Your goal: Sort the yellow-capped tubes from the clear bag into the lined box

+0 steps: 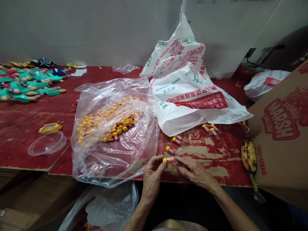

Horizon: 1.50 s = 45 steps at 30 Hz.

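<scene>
**Me:** What do you make out at the hands from here?

**Partner:** The left hand (152,175) and right hand (195,171) are both closed on a small tube (169,159), just above the table's front edge. The left thumb and fingertips pinch the yellow-capped end, and the right fingers grasp the other end.

**Me:** How does the tube look?

**Partner:** Slim, with a bright yellow cap and a red-and-white wrapper. I can't read the print.

**Me:** What's around it?

**Partner:** More tubes (177,141) lie just ahead on the red table (211,160), its paint worn and peeling. I see a heap of yellow-capped tubes (120,126) inside a clear plastic bag (96,160), beside a white printed bag (190,93).
</scene>
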Each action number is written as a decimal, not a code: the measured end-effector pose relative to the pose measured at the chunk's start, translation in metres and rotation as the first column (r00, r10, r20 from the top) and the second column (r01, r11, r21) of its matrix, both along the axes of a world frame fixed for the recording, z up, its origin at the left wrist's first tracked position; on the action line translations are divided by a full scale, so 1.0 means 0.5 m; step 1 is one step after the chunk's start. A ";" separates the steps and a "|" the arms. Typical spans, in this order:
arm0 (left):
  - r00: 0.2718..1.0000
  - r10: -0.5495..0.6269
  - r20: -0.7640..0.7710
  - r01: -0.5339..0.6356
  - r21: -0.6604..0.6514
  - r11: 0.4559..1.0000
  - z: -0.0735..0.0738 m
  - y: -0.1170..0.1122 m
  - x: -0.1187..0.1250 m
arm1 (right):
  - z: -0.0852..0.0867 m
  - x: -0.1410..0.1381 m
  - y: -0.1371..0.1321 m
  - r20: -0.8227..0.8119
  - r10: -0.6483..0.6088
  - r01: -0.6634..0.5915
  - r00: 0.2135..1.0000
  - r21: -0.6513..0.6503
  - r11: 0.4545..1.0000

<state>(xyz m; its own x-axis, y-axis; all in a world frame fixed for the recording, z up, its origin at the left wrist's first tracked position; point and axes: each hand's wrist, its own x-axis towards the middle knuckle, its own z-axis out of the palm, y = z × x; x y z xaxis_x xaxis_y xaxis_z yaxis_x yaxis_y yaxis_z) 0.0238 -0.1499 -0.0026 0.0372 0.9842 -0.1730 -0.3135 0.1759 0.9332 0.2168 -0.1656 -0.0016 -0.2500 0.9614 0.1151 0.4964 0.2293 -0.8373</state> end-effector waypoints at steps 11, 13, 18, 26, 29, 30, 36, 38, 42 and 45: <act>0.994 0.058 0.089 -0.050 -0.082 0.995 -0.011 -0.005 0.028 | -0.007 -0.025 -0.016 -0.644 -0.452 0.395 0.618 -0.243 0.886; 0.993 0.064 0.096 -0.055 -0.098 0.994 -0.012 -0.010 0.035 | -0.010 -0.046 -0.020 -0.699 -0.440 0.387 0.564 -0.247 0.889; 0.997 0.036 0.075 -0.030 -0.086 0.996 -0.009 -0.019 0.041 | -0.017 -0.071 -0.029 -0.626 -0.425 0.340 0.654 -0.259 0.904; 0.998 -0.056 -0.002 0.056 -0.080 0.995 -0.002 -0.042 0.042 | -0.027 -0.089 -0.037 -0.476 -0.320 0.232 0.819 -0.235 0.944; 0.998 -0.034 -0.052 0.033 -0.027 0.999 -0.005 -0.044 0.045 | -0.037 -0.104 -0.039 -0.411 -0.363 0.337 0.836 -0.136 0.932; 0.998 -0.040 -0.055 0.040 -0.008 0.999 -0.005 -0.042 0.045 | -0.041 -0.108 -0.039 -0.390 -0.381 0.369 0.839 -0.107 0.923; 0.966 -0.100 -0.239 0.153 0.216 0.964 0.028 0.002 0.015 | -0.044 -0.074 -0.018 -0.213 -0.376 0.371 0.902 -0.061 0.926; 0.890 0.141 -0.433 0.030 0.364 0.931 0.041 0.040 -0.025 | -0.043 -0.032 0.004 -0.094 -0.459 0.466 0.883 0.066 0.882; 0.409 0.557 -0.722 -0.203 0.523 0.827 0.049 0.152 -0.158 | -0.065 0.068 0.059 0.178 -0.589 0.494 0.788 0.389 0.778; 0.276 0.555 -0.785 -0.230 0.507 0.831 0.042 0.243 -0.250 | -0.096 0.116 0.084 0.317 -0.610 0.370 0.726 0.568 0.735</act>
